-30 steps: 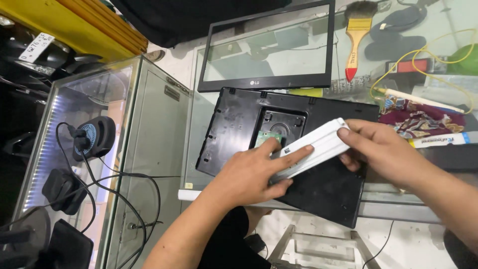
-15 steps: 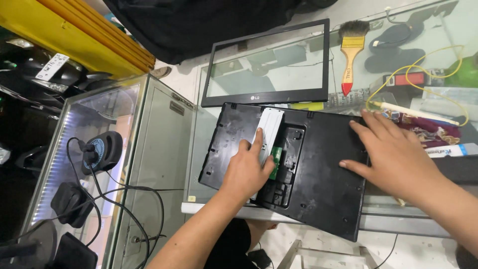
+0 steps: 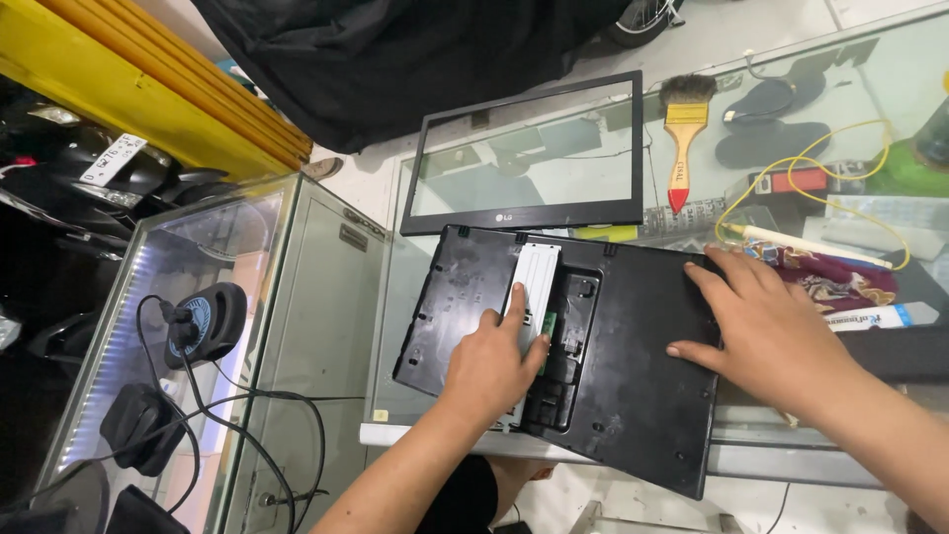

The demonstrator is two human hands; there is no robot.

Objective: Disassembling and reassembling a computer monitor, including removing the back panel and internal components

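White and ribbed, the slim plastic panel [image 3: 535, 282] lies under our left hand [image 3: 491, 361], set lengthwise into the recess of the black monitor back cover [image 3: 633, 396]. Our left fingers [image 3: 514, 302] are stretched flat along the strip and press down on it, the thumb out to the side near a bit of green circuit board [image 3: 547, 324] that shows in the opening. Our right hand [image 3: 771, 331] lies well apart from the strip, spread wide with the palm down on the cover's right half, fingertips touching its matte, finely grained surface; it grips nothing.

We see the cover as a broad, slightly tilted rectangle with rounded corners, lying on a glass counter top [image 3: 395, 326] and jutting over its front edge. Just behind it lies a thin black screen bezel [image 3: 529, 218], an empty glossy frame with the glass showing through. Further right on the counter we find a paintbrush [image 3: 682, 138] with a yellow wooden handle, red at its tip, and dark bristles, a looping yellow cable [image 3: 820, 168], a patterned red cloth [image 3: 835, 277] and a white tube [image 3: 880, 316]. To the left stands a glass display case [image 3: 198, 297] with a lit edge, holding dark round gadgets [image 3: 208, 321] and trailing black cords. A black fabric sheet [image 3: 415, 59] and yellow boards [image 3: 148, 89] fill the far side.
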